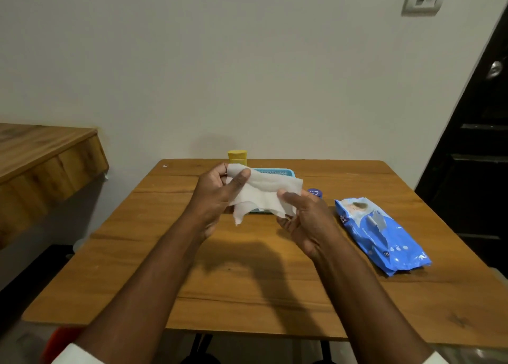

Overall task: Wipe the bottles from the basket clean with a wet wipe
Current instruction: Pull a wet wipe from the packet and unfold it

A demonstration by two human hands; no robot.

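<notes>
Hands raised over table: left hand, right hand fingers pinching wet wipe.

Basket mid-table, bottle behind its left corner, wipes pack to its right

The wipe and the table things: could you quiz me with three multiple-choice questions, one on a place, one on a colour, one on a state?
1. Where does the pack of wipes lie?
A. right of the hands
B. in the basket
C. on the floor

2. What colour is the basket?
A. red
B. blue
C. black

3. How is the wipe held?
A. left hand only
B. lying loose
C. between both hands

Answers: 1 A, it lies on the table beside the right hand. 2 B, its rim shows blue. 3 C, the left hand and right hand each pinch it.
</notes>
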